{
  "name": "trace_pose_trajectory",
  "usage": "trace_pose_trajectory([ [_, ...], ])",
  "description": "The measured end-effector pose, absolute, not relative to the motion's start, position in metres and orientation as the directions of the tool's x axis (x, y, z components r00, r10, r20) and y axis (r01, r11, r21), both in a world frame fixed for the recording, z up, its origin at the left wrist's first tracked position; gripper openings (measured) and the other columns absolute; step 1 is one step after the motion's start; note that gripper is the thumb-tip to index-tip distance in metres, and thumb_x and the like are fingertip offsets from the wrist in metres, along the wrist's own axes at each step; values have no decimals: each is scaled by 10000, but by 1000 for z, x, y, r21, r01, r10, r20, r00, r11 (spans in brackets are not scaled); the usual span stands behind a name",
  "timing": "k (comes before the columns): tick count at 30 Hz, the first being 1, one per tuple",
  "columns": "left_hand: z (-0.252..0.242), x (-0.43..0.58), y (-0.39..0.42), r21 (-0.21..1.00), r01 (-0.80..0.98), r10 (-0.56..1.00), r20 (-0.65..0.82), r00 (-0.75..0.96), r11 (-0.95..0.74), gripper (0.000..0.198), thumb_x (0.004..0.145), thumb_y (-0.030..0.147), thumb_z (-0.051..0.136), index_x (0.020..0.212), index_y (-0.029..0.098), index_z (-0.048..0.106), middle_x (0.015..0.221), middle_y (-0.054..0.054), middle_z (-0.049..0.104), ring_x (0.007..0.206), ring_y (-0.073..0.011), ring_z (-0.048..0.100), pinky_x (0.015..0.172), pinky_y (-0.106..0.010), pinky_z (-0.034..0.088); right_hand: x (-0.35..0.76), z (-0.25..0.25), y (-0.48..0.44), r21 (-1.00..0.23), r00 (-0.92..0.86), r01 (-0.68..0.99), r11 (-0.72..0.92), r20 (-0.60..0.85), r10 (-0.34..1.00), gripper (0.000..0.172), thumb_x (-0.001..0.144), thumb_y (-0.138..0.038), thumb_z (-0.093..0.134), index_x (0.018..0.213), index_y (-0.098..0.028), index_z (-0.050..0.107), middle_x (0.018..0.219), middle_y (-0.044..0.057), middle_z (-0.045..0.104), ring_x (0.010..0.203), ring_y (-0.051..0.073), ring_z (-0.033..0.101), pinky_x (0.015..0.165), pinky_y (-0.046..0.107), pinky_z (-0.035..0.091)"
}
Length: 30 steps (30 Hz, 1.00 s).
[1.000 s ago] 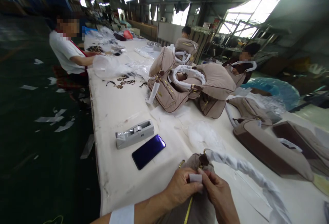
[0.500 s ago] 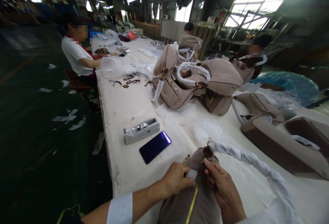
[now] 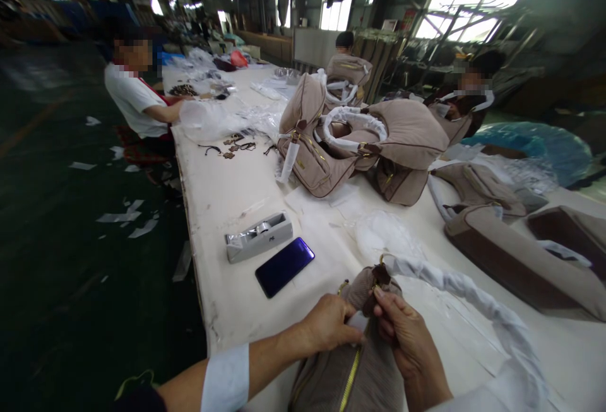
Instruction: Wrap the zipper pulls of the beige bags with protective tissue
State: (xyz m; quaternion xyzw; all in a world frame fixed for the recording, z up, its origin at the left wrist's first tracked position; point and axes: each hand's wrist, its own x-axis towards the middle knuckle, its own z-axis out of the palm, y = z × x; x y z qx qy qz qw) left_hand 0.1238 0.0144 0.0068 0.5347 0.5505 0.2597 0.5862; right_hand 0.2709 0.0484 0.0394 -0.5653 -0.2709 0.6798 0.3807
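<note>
At 5 o'clock, left hand [image 3: 331, 323] pinches white strip [image 3: 358, 321], right hand [image 3: 411, 336] pinches bag's [image 3: 324, 377] brown tab [image 3: 381, 275]; hands parted since a second ago, strip looks left-only.

Near bag [image 3: 374, 368] runs off at btm; L hand [image 3: 331, 322] part-hides white slip [image 3: 358, 321]; which bag bit R hand [image 3: 411, 339] pinches, can't tell (too small, tbh).

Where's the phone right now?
In the head view, the smartphone lies left of centre on the white table, just nearer than the gray tape dispenser and up and left from the handbag being handled.
</note>
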Motion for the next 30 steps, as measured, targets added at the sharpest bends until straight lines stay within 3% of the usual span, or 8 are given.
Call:
trace_pose_trajectory([
  [5, 3, 127, 17, 930, 61, 887, -365, 282, 363, 204, 567, 320, 725, 618, 137, 651, 527, 54, 489, 510, -86, 415, 473, -196, 292, 273, 37, 47, -796, -55, -201, -570, -572, 818, 419, 441, -443, 850, 564, -128, 602, 408, -73, 460, 319, 5, 290, 322, 134, 187],
  [10, 13, 136, 23, 834, -227, 859, -452, 243, 503, 407, 556, 527, 694, 640, 139, 603, 564, 3, 567, 498, -130, 521, 465, -234, 378, 272, 36, 43, -807, -30, -184, -561, -566, 824, 402, 439, -438, 848, 592, -139, 628, 382, -91, 377, 351, 29, 277, 339, 160, 178],
  [14, 22, 140, 27, 790, -325, 854, -465, 235, 519, 504, 581, 633, 636, 665, 137, 606, 555, -12, 576, 479, -138, 546, 434, -233, 375, 275, 33, 39, -881, -25, -43, -471, -470, 882, 380, 592, -509, 751, 572, -160, 604, 423, -64, 410, 404, 67, 315, 373, 203, 226],
  [16, 23, 141, 28, 789, -332, 855, -463, 233, 517, 508, 583, 631, 643, 667, 130, 615, 548, -14, 579, 463, -130, 540, 428, -225, 367, 279, 32, 38, -925, -23, 116, -362, -367, 930, 414, 698, -543, 652, 537, -173, 565, 427, -50, 417, 428, 88, 348, 398, 223, 267],
  [19, 23, 143, 31, 804, -344, 875, -450, 181, 485, 495, 595, 620, 648, 655, 129, 614, 510, -2, 561, 437, -114, 513, 421, -215, 349, 284, 32, 38, -932, -59, 254, -258, -281, 958, 344, 694, -515, 668, 652, -179, 609, 509, -27, 532, 509, 129, 481, 464, 235, 372],
  [22, 25, 148, 35, 828, -354, 899, -423, 113, 434, 479, 632, 600, 632, 670, 123, 628, 500, 1, 556, 430, -100, 489, 426, -213, 349, 285, 33, 40, -944, -82, 201, -261, -281, 956, 383, 638, -485, 724, 842, -183, 608, 638, -8, 637, 572, 156, 576, 510, 239, 453],
  [26, 28, 152, 34, 798, -439, 904, -416, 96, 414, 450, 675, 560, 617, 730, 113, 627, 572, -18, 593, 473, -112, 534, 447, -215, 377, 283, 34, 42, -967, -61, 111, -229, -236, 970, 405, 657, -467, 717, 913, -203, 549, 698, -9, 662, 569, 160, 617, 535, 252, 515],
  [30, 26, 154, 26, 722, -563, 896, -437, 78, 402, 390, 621, 434, 717, 806, 119, 581, 672, -32, 637, 527, -124, 586, 497, -222, 425, 283, 31, 44, -962, -59, 235, -140, -158, 986, 374, 702, -495, 663, 911, -202, 558, 799, 27, 684, 670, 191, 657, 604, 281, 549],
])
